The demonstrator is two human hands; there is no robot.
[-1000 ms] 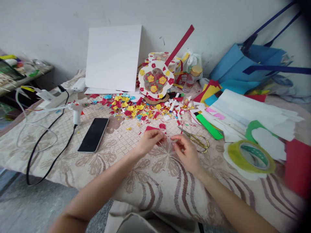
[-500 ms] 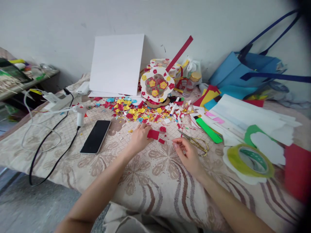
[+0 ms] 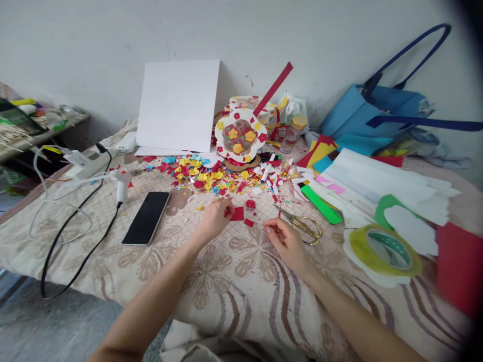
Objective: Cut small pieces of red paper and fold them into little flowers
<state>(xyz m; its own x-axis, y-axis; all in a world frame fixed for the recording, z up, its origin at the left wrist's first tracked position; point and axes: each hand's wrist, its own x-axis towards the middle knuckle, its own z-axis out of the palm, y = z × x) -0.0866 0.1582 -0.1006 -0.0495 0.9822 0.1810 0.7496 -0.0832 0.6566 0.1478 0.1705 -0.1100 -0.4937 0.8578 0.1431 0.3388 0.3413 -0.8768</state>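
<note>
While the left hand point(image 3: 215, 219) pinches a red paper square point(image 3: 238, 214), the right hand point(image 3: 290, 245) curls near scissors point(image 3: 306, 227), grip unclear; tugging could tear the paper.

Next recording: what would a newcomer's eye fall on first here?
A heap of red, yellow and blue paper scraps on the patterned cloth stands out, with a white flower-shaped paper craft propped behind it. Nearer, the left hand touches a red paper square; the right hand lies beside gold scissors.
</note>
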